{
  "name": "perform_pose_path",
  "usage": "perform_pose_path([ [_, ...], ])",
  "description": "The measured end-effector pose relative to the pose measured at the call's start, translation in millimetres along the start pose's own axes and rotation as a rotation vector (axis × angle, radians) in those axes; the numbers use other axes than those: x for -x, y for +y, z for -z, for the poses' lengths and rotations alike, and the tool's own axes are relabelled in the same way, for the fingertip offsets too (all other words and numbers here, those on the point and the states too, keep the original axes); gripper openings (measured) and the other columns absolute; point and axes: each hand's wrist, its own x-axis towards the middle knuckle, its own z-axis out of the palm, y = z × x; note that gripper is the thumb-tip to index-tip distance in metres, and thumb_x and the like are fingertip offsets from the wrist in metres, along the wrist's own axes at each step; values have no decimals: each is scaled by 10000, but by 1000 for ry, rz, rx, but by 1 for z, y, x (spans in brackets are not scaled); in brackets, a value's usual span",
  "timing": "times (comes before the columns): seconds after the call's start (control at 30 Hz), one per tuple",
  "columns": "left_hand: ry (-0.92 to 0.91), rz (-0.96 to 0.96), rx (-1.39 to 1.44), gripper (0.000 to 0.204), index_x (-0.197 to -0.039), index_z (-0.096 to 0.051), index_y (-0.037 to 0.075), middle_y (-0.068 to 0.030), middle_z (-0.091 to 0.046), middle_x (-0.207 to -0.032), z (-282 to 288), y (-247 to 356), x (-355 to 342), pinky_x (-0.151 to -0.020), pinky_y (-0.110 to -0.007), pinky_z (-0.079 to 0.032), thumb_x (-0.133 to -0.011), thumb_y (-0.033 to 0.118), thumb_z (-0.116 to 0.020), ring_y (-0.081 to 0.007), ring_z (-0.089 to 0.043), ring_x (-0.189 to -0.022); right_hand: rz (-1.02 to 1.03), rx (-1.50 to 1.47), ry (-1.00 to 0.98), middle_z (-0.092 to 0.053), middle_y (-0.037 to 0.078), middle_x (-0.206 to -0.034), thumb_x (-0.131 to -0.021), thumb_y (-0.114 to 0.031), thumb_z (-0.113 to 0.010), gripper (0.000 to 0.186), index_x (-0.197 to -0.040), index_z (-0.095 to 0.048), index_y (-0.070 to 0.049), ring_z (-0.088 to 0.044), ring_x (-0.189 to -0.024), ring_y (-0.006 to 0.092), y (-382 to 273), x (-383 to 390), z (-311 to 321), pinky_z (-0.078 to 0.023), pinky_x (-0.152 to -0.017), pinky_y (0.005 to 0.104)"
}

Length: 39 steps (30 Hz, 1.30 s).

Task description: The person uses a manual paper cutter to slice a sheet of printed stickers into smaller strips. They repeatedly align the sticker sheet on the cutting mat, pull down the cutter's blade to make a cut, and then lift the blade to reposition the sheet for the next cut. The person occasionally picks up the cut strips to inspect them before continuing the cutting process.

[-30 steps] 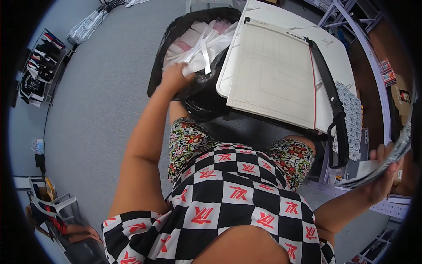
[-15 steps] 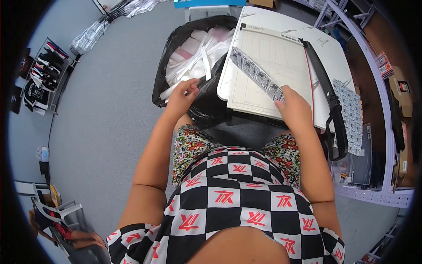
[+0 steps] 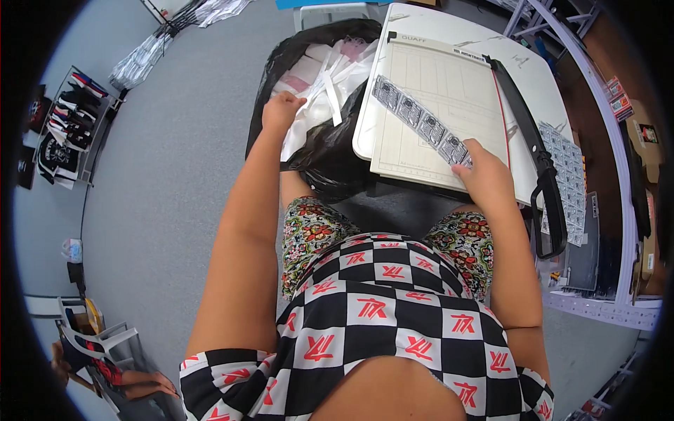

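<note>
My right hand (image 3: 484, 175) pinches the near end of a clear printed strip (image 3: 421, 121) with a row of grey-black designs. The strip slants away to the left over the cream bed of a guillotine paper cutter (image 3: 421, 77). The cutter's black blade arm (image 3: 523, 112) lies along its right side, handle towards me. Over the black bin bag (image 3: 330, 158) on the left, my left hand (image 3: 282, 112) has its fingers closed together; whatever they hold, if anything, is too small to make out. White offcut strips (image 3: 333, 98) and pinkish scraps fill the bag.
The cutter rests on a white marbled table (image 3: 382, 21). Printed sheets (image 3: 564, 175) lie to its right, beside a lilac metal rack (image 3: 621, 140). A clothes rack (image 3: 77, 119) stands far left. Another person's legs (image 3: 144, 382) show by a white chair (image 3: 105, 337) at lower left.
My left hand has moved forward from the bag's near edge to over its contents. The right hand still holds the printed strip, shifted slightly right in view.
</note>
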Motion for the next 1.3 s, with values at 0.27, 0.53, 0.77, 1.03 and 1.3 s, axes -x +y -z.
perform_pose_path([
  [0.27, -55, -89, -107, 298, -914, -647, 162, -76, -583, -1052, 5, -14, -12, -821, -406, -422, -745, 399, -582, -263, -546, -989, -76, -56, -48, -598, 176, -834, -703, -180, -640, 345, -1007, -516, -75, -573, -808, 339, 4, -1, 6, -435, -686, 409],
  [0.53, -289, -203, -494, 263, -838, -649, 122, -92, -588, -949, 17, 0, 73, -786, -422, -424, -733, 359, -605, -290, -531, -948, -97, -87, -51, -598, 187, -810, -700, -187, -643, 353, -1015, -519, -84, -575, -790, 356, 10, -1, 10, -436, -677, 418],
  [0.77, -323, -138, -121, 252, -860, -633, 101, -102, -589, -956, 43, 8, 78, -774, -436, -416, -726, 312, -601, -292, -518, -955, -126, -106, -10, -595, 175, -842, -717, -189, -631, 337, -1013, -515, -78, -569, -812, 351, 14, -1, 12, -432, -678, 420],
  [1.03, 44, -401, -142, 148, -817, -631, 105, -50, -602, -890, 21, -9, 96, -749, -408, -414, -694, 187, -623, -293, -535, -867, -30, -26, 89, -584, 143, -837, -721, -148, -621, 320, -1013, -507, -83, -564, -807, 327, 14, 10, 5, -429, -671, 415],
  [1.3, 45, -505, 192, 441, -1091, -518, 95, -122, -527, -1063, 66, 30, 106, -878, -395, -347, -673, 144, -652, -307, -465, -1037, 124, -4, 210, -578, 121, -804, -711, -133, -623, 265, -945, -508, -83, -564, -782, 311, -5, 14, 2, -431, -659, 411],
])
